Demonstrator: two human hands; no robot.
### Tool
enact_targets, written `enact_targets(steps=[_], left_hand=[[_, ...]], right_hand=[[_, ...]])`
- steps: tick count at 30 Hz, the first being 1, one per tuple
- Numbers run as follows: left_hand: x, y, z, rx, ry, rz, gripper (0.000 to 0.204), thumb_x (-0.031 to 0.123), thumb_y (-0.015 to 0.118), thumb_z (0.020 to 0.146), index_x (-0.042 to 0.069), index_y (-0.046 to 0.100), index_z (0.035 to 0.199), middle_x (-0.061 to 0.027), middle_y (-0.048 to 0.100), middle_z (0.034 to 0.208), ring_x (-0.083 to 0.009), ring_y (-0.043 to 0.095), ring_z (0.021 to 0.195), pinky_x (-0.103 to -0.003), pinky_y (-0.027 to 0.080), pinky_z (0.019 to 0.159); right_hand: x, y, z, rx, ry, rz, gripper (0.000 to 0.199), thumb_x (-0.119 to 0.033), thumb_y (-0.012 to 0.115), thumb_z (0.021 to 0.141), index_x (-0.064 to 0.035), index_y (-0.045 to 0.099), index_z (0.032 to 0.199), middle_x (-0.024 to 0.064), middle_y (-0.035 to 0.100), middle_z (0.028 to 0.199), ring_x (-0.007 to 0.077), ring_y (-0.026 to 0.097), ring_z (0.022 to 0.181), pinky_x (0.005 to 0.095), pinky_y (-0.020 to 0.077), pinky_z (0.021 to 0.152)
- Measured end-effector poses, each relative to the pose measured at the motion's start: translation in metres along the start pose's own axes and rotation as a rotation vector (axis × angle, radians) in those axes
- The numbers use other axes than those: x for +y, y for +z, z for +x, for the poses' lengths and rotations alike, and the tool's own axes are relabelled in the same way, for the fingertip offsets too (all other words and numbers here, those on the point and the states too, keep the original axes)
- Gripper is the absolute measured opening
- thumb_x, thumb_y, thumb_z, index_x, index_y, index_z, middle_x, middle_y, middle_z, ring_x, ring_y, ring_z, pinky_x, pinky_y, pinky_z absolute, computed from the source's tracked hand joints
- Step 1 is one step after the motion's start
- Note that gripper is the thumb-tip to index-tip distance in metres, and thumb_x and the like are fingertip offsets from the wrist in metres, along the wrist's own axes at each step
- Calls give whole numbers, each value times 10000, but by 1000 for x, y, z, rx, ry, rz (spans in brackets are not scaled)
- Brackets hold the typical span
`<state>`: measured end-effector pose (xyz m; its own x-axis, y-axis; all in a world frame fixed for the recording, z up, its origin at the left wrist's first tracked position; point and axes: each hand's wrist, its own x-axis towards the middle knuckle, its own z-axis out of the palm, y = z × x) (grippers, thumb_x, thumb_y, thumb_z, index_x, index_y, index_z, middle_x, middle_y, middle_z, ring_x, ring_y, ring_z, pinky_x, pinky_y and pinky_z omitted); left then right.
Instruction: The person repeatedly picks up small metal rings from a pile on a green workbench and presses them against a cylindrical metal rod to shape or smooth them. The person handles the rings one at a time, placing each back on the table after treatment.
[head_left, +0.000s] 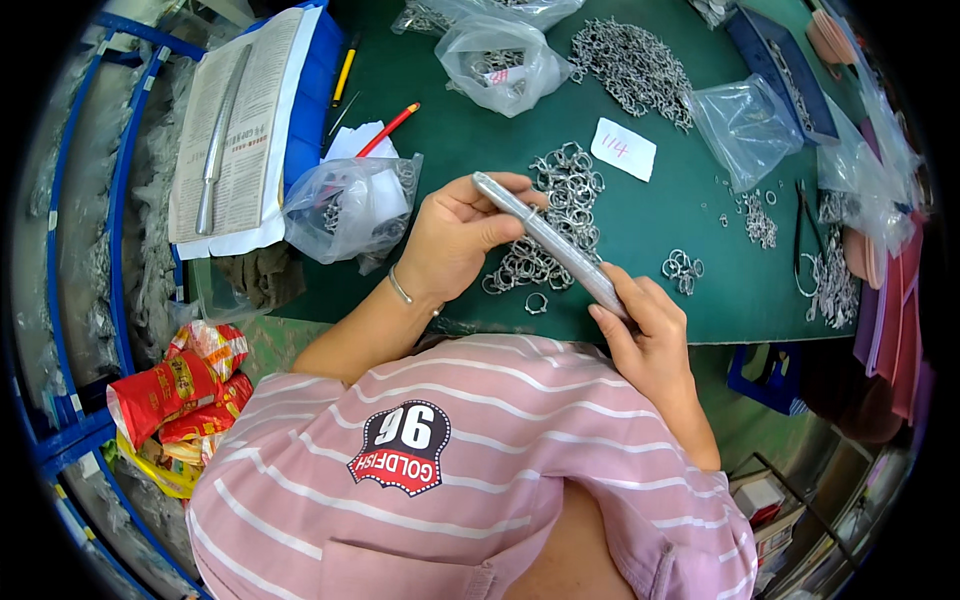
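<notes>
Green work mat point(660, 250); clear plastic bags point(350, 205); red pencil point(388, 128); yellow pencil point(345, 70); white paper slip point(623, 149); newspaper point(240, 120); black pliers point(800, 235); red snack packets point(185, 385).

shiny metal rod point(555, 245), metal rings point(560, 215), matt green tabletop point(650, 220)

- The lower end of the metal rod point(552, 243) was hidden inside the right hand point(648, 335), and its upper tip lay behind the left hand's point(455, 235) fingers.
- Rings in the pile of metal rings point(545, 225) were partly covered by the rod and the left hand.
- The contents of the clear plastic bag point(350, 205) were blurred by the film.
- The pliers point(803, 235) at the right showed only thin dark handles; the tip was too small to tell.
- The far bags point(495, 60) were cut off by the top edge.
</notes>
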<state>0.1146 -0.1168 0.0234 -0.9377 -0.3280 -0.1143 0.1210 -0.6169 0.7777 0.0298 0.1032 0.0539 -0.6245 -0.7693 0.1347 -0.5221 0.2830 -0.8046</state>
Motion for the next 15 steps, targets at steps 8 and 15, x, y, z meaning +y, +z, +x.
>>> enact_targets(steps=[8, 15], left_hand=[[-4, 2, -1, -152, 62, 257, 366, -10, 776, 645, -14, 654, 991, -107, 589, 992, -167, 590, 894, -246, 510, 735], [-4, 0, -2, -188, 147, 438, 341, -40, 787, 635, -14, 656, 949, -86, 578, 962, -132, 582, 841, -231, 501, 709]], right_hand=[[1, 2, 5, 63, -170, -157, 411, -25, 696, 718, -20, 611, 1120, 111, 576, 765, 256, 567, 586, 341, 465, 525], [1, 1, 5, 58, -198, -211, 408, -30, 695, 717, -26, 616, 1117, 101, 576, 765, 247, 567, 594, 335, 461, 525]])
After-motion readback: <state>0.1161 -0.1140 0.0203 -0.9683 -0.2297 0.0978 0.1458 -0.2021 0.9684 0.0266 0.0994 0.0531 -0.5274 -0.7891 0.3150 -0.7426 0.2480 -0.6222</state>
